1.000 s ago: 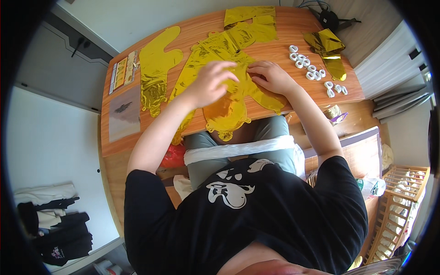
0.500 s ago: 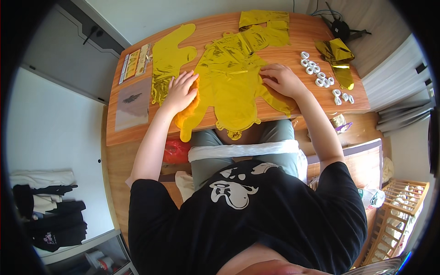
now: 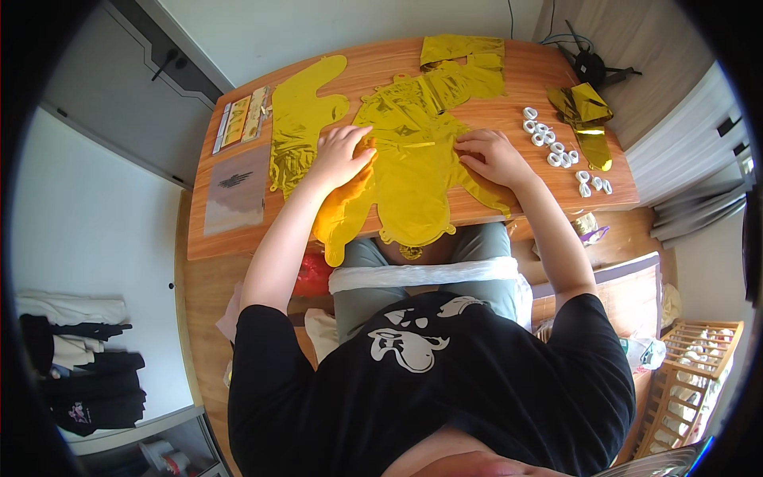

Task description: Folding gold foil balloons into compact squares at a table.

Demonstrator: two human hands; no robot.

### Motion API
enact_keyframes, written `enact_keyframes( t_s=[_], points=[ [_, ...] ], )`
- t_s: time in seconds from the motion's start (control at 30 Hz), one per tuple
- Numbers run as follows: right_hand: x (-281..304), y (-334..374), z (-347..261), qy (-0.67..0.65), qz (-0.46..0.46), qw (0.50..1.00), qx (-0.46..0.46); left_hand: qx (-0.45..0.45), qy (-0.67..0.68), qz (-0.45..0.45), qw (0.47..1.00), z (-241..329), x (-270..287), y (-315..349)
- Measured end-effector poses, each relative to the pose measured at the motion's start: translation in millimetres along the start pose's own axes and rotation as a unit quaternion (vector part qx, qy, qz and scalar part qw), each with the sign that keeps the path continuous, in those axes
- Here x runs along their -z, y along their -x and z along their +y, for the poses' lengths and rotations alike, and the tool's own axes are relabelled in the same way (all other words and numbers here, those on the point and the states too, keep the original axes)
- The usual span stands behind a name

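A flat gold foil balloon (image 3: 413,187), cut in a many-lobed shape, lies across the near middle of the table and hangs a little over its front edge. My left hand (image 3: 342,155) rests on its left side, fingers stretched and thumb apart; beneath that hand the foil bulges and glows orange. On the balloon's right side lies my right hand (image 3: 489,155), its fingers slightly bent and the thumb apart from them. Left of my left hand is another gold foil piece (image 3: 306,103), flat on the wood. More gold foil (image 3: 465,52) reaches to the table's far edge.
Several white rolls of ribbon (image 3: 544,135) sit at the table's right, beside a folded gold foil piece (image 3: 588,119). A black device (image 3: 590,67) with antennas stands at the far right corner. A grey translucent sheet (image 3: 234,191) and a printed card strip (image 3: 238,119) lie left.
My left hand has shifted slightly right, its fingers closer together; the foil under it is more bunched, its lower lobe hanging further down. My right hand has barely moved. The view has tilted slightly.
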State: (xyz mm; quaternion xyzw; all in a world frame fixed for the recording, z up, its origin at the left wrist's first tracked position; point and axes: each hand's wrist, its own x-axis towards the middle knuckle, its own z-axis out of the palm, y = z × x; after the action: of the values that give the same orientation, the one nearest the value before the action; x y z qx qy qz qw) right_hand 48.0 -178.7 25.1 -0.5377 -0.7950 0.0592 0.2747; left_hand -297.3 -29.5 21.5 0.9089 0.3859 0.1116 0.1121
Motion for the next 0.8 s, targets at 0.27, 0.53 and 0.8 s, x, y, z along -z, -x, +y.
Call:
enact_keyframes(
  t_s=[0.27,0.53,0.8],
  points=[
    [-1,2,1,-0.001,0.013,1.0,-0.002,-0.053,-0.035,-0.018,0.998,7,2,-13],
    [0,1,0,-0.003,0.009,1.0,-0.003,-0.088,-0.062,-0.009,0.994,-6,-3,-21],
    [-1,-2,0,-0.017,0.011,1.0,0.001,-0.073,-0.005,-0.042,0.996,-17,3,-45]
  ],
)
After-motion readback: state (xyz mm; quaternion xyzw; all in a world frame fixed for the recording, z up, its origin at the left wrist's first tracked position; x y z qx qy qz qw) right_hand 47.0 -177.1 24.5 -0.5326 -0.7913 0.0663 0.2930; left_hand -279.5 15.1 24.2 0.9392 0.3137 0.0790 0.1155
